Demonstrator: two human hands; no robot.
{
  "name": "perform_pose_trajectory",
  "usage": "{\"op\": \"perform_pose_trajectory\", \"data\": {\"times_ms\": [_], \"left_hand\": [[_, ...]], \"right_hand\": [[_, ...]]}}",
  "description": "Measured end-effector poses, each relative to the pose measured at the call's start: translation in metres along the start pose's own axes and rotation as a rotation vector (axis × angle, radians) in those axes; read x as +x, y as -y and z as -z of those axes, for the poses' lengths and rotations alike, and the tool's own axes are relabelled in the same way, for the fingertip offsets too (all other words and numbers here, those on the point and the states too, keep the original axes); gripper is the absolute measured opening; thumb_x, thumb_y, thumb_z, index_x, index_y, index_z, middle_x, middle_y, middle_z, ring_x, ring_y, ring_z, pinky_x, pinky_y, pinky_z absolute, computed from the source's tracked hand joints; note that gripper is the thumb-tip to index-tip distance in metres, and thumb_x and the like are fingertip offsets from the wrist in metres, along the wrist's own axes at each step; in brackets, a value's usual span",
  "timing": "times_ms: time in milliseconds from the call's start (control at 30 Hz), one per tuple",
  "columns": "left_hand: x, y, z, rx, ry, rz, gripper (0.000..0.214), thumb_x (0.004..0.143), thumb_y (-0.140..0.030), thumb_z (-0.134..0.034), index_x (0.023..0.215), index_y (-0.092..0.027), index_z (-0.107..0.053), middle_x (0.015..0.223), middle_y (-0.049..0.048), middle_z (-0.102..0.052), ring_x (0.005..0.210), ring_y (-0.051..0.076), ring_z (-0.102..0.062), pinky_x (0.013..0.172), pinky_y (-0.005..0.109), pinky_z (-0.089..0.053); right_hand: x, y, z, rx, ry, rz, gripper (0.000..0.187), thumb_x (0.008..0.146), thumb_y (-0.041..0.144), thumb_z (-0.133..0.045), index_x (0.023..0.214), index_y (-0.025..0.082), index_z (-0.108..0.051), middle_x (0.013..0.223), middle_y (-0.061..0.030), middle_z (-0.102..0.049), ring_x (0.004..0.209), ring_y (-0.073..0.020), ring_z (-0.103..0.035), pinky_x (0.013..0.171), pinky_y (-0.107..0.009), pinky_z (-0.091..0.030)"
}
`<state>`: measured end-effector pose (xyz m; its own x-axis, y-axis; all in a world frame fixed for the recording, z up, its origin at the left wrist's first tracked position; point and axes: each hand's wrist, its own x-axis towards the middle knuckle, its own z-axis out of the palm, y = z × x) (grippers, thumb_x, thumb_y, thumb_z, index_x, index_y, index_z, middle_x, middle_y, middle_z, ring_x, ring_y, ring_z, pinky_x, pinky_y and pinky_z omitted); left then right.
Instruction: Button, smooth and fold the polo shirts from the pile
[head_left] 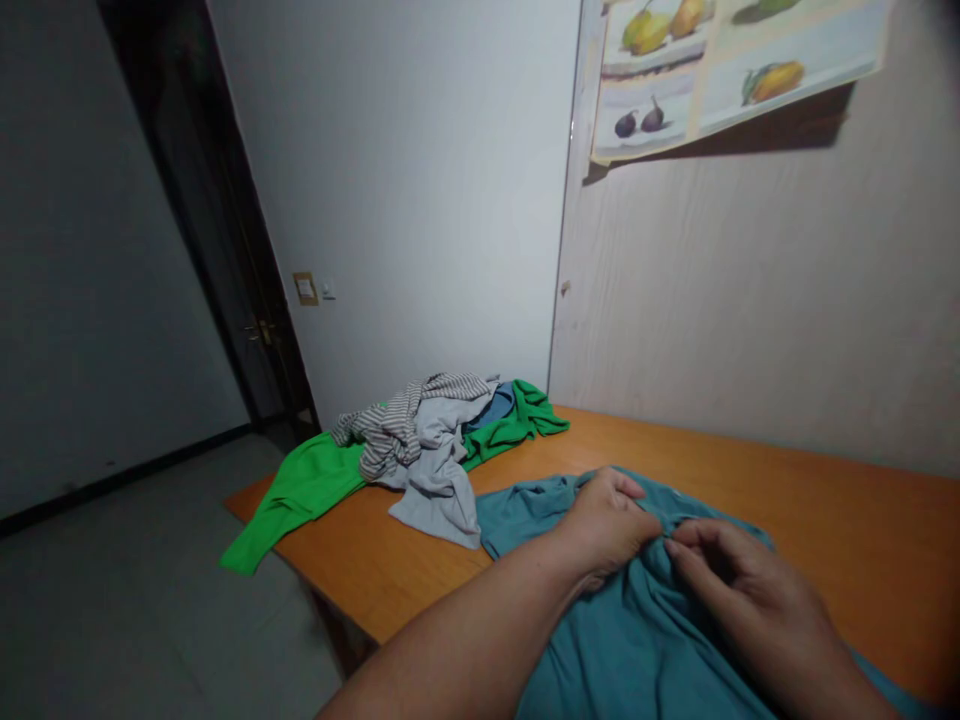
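A teal garment (600, 660), which looks like a shirt, lies spread and wrinkled over the near part of the table, running out of view at the bottom. My left hand (611, 525) is closed on its fabric near the upper middle, thumb and fingers pinched together. Just to the right, my right hand (742, 580) pinches the same cloth between thumb and forefinger, its other fingers curled. The two sets of fingertips almost meet. Whatever small part of the garment sits between them is hidden.
On the orange-brown wooden table (862, 520), a heap of clothes lies at the far left: a green garment (315, 485) hanging over the edge, a striped one (394, 425) and a grey one (442, 490). A wall rises behind, with a fruit picture (750, 75).
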<state>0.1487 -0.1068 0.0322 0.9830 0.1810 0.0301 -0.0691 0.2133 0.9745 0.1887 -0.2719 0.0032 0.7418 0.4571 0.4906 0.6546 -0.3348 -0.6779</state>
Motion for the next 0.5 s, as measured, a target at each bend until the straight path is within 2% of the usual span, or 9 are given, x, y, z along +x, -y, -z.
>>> {"op": "perform_pose_trajectory", "data": {"times_ms": [100,267,400,500], "left_hand": [[-0.003,-0.004,0.000,0.009,0.020,0.015,0.049,0.058,-0.004,-0.064,0.101,-0.019,-0.047,0.057,-0.0120,-0.050,0.044,0.007,-0.044,0.045,0.021,-0.029],[-0.007,-0.007,0.003,0.048,0.023,-0.027,0.046,0.062,-0.007,-0.063,0.102,-0.021,-0.044,0.057,-0.0129,-0.048,0.043,0.005,-0.035,0.046,0.019,-0.022],[-0.010,-0.009,0.003,0.175,0.036,-0.107,0.042,0.067,-0.012,-0.064,0.103,-0.021,-0.044,0.063,-0.0114,-0.050,0.047,0.006,-0.038,0.048,0.019,-0.024],[-0.012,-0.010,0.002,0.315,0.045,-0.188,0.043,0.070,-0.013,-0.063,0.107,-0.022,-0.043,0.069,-0.0096,-0.053,0.053,0.008,-0.045,0.052,0.020,-0.030]], "right_hand": [[0.001,0.002,-0.001,0.020,-0.006,-0.017,0.023,0.090,0.047,-0.059,0.088,0.025,-0.067,0.080,-0.0033,-0.067,0.074,-0.0217,-0.063,0.066,-0.033,-0.048],[0.003,0.010,-0.006,0.169,0.001,-0.098,0.022,0.089,0.044,-0.062,0.085,0.022,-0.064,0.070,0.0004,-0.059,0.065,-0.0173,-0.055,0.060,-0.030,-0.043],[0.006,0.017,-0.008,0.389,0.006,-0.228,0.025,0.084,0.045,-0.067,0.080,0.021,-0.061,0.064,0.0035,-0.055,0.059,-0.0137,-0.049,0.054,-0.026,-0.039],[0.010,0.020,-0.007,0.584,0.049,-0.404,0.025,0.080,0.043,-0.070,0.077,0.020,-0.059,0.062,0.0037,-0.057,0.053,-0.0113,-0.050,0.049,-0.024,-0.038]]}}
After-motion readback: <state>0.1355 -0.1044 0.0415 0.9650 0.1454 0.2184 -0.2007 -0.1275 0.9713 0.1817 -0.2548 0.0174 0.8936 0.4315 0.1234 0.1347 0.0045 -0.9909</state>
